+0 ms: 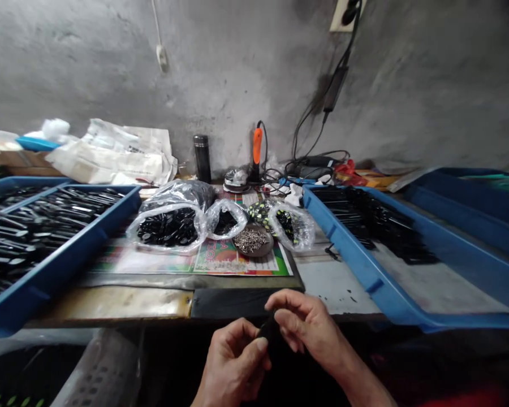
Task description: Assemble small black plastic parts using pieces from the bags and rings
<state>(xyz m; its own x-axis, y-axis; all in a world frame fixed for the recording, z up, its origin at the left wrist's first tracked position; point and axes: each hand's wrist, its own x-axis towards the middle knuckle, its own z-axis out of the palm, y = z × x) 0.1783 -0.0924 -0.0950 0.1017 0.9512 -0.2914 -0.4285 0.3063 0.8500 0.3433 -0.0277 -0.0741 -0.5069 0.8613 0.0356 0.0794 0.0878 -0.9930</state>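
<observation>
Here we go, right up close, just below the bench edge: the left hand (233, 364) and the right hand (306, 328) meet over the dark space in front of the bench, with a small black piece (270, 332) pinched between them. It's a firm hold from both sides, nothing let go. The left fingers curl up around it from below, while the right thumb and forefinger close on it from above. Its long axis seems to run roughly up and down, top end at the right hand's fingertips, but the lower end melts into the dark, so I can't call its full length.

Just beyond, a black rubber strip (233, 303) lies along the bench edge. Next comes a printed paper mat (241, 264), carrying a clear plastic bag of black round parts (167, 228) and a brown dish of metal pins (251, 240).

A blue tray (68, 265) on the left and another (365, 271) on the right both hold rows of long black pieces. Farther back, a black flask (202, 158) and an orange-handled corded tool (257, 146) stand against the grey plaster wall (237, 73).
</observation>
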